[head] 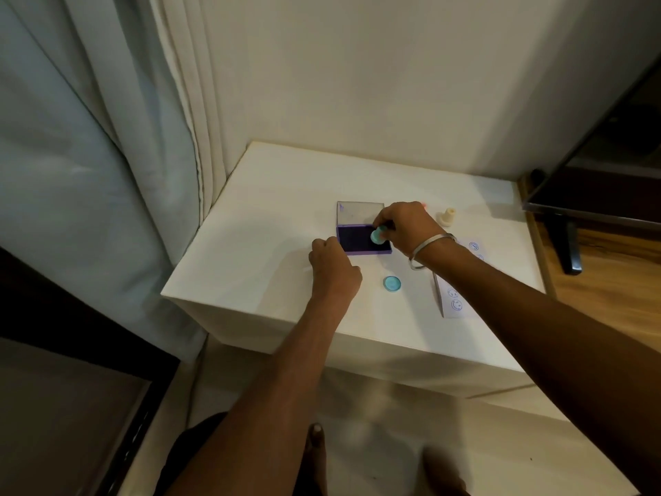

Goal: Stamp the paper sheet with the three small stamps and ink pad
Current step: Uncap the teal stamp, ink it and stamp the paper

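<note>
White paper sheet (456,298) lies at right side of white box-shaped table (250,266), partly under right forearm; several blue round face prints already on it, so task looks partway through.

Open ink pad (361,241), purple-framed rectangle with dark blue felt, sits mid-table, clear hinged lid (359,214) flipped back flat toward wall. Placed between both hands, just beside sheet: short travel from ink to paper.

Right hand (407,229) pinches small teal round stamp (377,236) with fingertips, stamp tilted at pad's right end, face toward camera. Cannot tell whether touching felt or just above. Likely inking step, or checking the face.

Left hand (334,266) curled at pad's near-left corner, knuckles up. Probably bracing light plastic case against sliding; actual finger contact hidden, grip cannot be confirmed.

Teal round disc (392,283) lies flat near front of pad, apart from it. Probably stamp's cap, parked within reach.

Cream stamp with knob-shaped handle (447,216) stands upright behind right wrist, near sheet. 3rd stamp not identifiable; faint reddish blur behind right hand, too small to call.

Thin metal bangle (429,250) on right wrist. Table top smooth, matte. Pleated pale curtain (107,137) at left.
</note>
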